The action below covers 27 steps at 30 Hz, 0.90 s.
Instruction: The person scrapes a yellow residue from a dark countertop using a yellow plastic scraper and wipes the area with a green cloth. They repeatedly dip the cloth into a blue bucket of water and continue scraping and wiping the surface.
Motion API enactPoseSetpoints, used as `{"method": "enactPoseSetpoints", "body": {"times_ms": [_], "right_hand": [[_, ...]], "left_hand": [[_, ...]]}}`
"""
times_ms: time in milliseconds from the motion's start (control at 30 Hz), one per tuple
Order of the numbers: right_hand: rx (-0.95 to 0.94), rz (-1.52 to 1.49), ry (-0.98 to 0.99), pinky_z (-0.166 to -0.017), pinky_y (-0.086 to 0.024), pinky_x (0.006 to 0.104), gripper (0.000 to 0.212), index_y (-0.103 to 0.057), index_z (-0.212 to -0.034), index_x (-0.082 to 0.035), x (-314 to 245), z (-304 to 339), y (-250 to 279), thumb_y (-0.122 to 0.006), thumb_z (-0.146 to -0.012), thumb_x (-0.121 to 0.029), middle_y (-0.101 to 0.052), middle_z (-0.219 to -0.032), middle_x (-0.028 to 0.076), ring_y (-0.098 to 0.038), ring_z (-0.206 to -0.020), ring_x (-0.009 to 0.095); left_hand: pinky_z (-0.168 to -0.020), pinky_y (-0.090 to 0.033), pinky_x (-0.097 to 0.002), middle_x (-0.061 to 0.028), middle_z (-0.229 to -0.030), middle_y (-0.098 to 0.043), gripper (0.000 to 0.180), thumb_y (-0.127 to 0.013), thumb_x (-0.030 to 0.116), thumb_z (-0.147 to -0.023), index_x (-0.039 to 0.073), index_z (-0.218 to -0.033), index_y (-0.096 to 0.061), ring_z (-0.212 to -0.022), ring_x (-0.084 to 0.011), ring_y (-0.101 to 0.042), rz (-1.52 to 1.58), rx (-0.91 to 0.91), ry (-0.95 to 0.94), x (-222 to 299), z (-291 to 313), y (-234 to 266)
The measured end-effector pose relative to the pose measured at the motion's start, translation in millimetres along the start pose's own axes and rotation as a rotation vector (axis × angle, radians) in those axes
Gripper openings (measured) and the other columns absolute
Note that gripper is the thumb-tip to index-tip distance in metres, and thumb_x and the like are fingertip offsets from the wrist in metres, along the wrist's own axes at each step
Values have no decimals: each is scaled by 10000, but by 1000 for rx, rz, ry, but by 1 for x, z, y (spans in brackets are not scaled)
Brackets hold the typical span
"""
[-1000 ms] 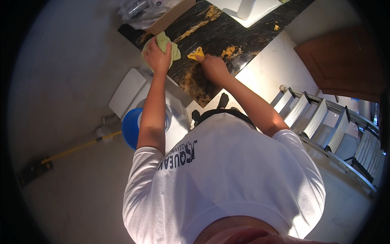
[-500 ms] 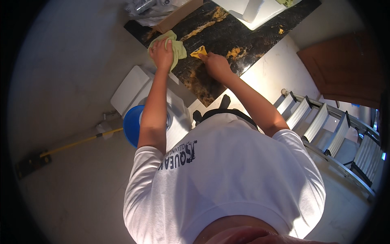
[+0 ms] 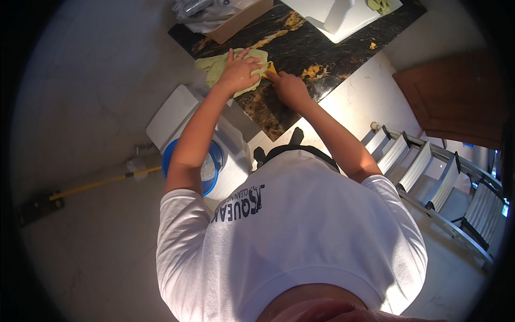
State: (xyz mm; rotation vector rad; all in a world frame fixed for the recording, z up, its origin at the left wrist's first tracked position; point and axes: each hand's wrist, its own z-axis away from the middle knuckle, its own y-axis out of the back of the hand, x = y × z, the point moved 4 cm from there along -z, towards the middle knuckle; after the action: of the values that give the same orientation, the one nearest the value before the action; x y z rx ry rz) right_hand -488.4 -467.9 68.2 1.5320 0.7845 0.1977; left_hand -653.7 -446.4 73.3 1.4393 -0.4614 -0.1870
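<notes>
My left hand (image 3: pixel 240 73) lies with spread fingers on a pale green cloth (image 3: pixel 215 63), on the black countertop with gold veins (image 3: pixel 327 45). Part of the cloth bunches up under the palm. Just to its right, my right hand (image 3: pixel 292 88) is closed round a small yellow scraper (image 3: pixel 271 68). The scraper's front end meets the cloth beside my left fingertips, and the cloth partly hides it. Whether its blade touches the stone I cannot tell.
A box of plastic-wrapped items (image 3: pixel 236 24) and a white sink (image 3: pixel 343 33) with another green cloth (image 3: pixel 379 5) lie beyond. Left below are a blue bucket (image 3: pixel 167 155), a white fixture (image 3: pixel 174 112) and a yellow pole (image 3: pixel 102 181). A metal ladder (image 3: pixel 421 166) stands right.
My left hand has slid right with the cloth, up against the scraper, and its fingers have spread. The scraper has turned and shifted slightly right, and more of the bucket shows.
</notes>
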Motion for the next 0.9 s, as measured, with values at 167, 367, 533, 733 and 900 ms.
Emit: {"method": "enactPoseSetpoints", "body": {"times_ms": [167, 367, 533, 733, 900], "right_hand": [[6, -31, -41, -616, -521, 407, 414, -512, -1263, -138, 4, 18, -2, -501, -851, -96, -622, -861, 104, -654, -736, 294], [-50, -53, 4, -620, -518, 424, 356, -490, -1267, -156, 7, 4, -18, -498, -914, -198, -633, -810, 133, -640, -699, 331], [-158, -67, -19, -601, -519, 425, 330, -513, -1230, -149, -1, 17, -11, -498, -904, -203, -649, -796, 139, -655, -707, 328], [-253, -31, -33, -551, -509, 440, 414, -525, -1259, -134, -13, 46, -4, -520, -845, -141, -642, -730, 131, -649, -643, 321], [-168, -123, -61, -648, -510, 455, 377, -535, -1257, -142, -21, 5, -9, -491, -887, -205, -660, -822, 177, -650, -751, 358]], "left_hand": [[-1091, -146, -649, -13, -1330, -537, 403, -544, 271, -808, 247, -1198, -643, -1360, -321, -331, -49, 77, 38, -4, 7, 2], [-1061, -248, -583, -52, -1253, -583, 354, -562, 274, -809, 184, -1138, -656, -1272, -331, -430, 163, 444, 92, -8, 23, -17], [-1021, -357, -428, -97, -1170, -626, 310, -575, 264, -821, 111, -1073, -673, -1167, -341, -515, 146, 640, 264, -40, 37, -26], [-1041, -311, -473, -79, -1185, -627, 301, -568, 268, -839, 113, -1073, -677, -1214, -341, -485, 192, 795, 429, -66, 49, -34], [-1035, -300, -493, -65, -1148, -634, 268, -579, 286, -851, 116, -1036, -672, -1193, -337, -490, 147, 847, 446, -60, 47, -35]]}}
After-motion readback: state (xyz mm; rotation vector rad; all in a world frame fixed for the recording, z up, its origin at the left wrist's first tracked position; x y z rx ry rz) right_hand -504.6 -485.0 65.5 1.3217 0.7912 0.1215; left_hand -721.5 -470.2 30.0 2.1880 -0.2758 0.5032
